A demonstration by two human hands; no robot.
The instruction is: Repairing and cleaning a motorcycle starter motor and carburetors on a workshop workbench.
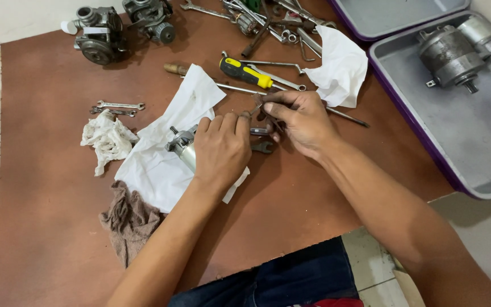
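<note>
Two hands worked together near the middle of the brown tabletop (58, 227). Toward the left edge lay a crumpled white rag (108, 140) and, nearer the front edge, a brown cloth (130, 220), both apart from the work and apparently kept within reach for wiping. A white paper sheet (160, 153) was spread under the small metal motor part (182, 144), probably to keep it off the bare surface. The left hand (221, 149) lay curled over that part, fingers closed around its body and pressing it down to steady it. The right hand (299, 117) met it from the right, thumb and fingertips pinched on a small metal piece (258, 104) too small to identify. A small spanner (262, 147) lay just beside both hands. Behind them, toward the far edge, a yellow-handled screwdriver (244, 72) lay among other tools. Off the right edge, a grey tray (456, 148) held a larger cylindrical motor (450, 57), set aside.
</note>
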